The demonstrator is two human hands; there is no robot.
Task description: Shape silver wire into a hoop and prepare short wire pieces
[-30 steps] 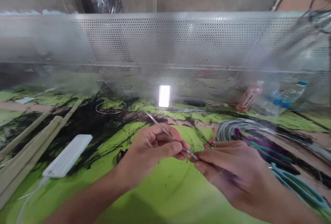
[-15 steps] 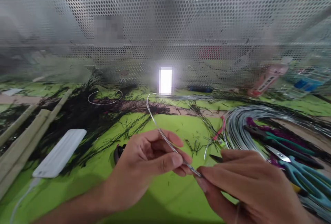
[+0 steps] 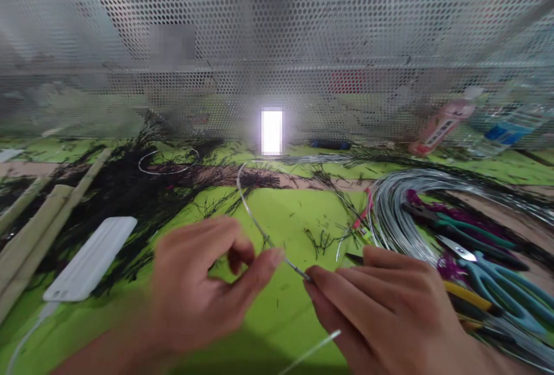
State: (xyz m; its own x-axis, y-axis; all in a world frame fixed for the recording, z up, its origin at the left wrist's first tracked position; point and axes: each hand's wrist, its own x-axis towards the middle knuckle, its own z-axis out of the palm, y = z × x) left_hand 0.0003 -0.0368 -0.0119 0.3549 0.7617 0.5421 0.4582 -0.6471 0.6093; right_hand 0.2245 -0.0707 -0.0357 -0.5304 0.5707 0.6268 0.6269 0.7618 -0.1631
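A thin silver wire [image 3: 251, 213] curves up and away from between my two hands over the green table cover [image 3: 277, 213]. My left hand [image 3: 203, 282] pinches the wire between thumb and forefinger near its lower part. My right hand [image 3: 385, 311] is closed on the wire's near end, fingertips touching the left hand's. A pale wire tail [image 3: 311, 352] sticks out below my right hand.
A coil of silver wire [image 3: 402, 202] lies at the right with teal-handled pliers and scissors [image 3: 497, 282]. Black bristly strands [image 3: 130, 190] spread at the left, beside a white power bank [image 3: 86, 259] and wooden sticks [image 3: 26, 236]. A perforated metal screen [image 3: 277, 46] stands behind, with a bright light [image 3: 272, 130].
The view has tilted down and closer to the screen. My hands have dropped lower in the frame, and my left hand has slid leftward along the wire, which now bends more.
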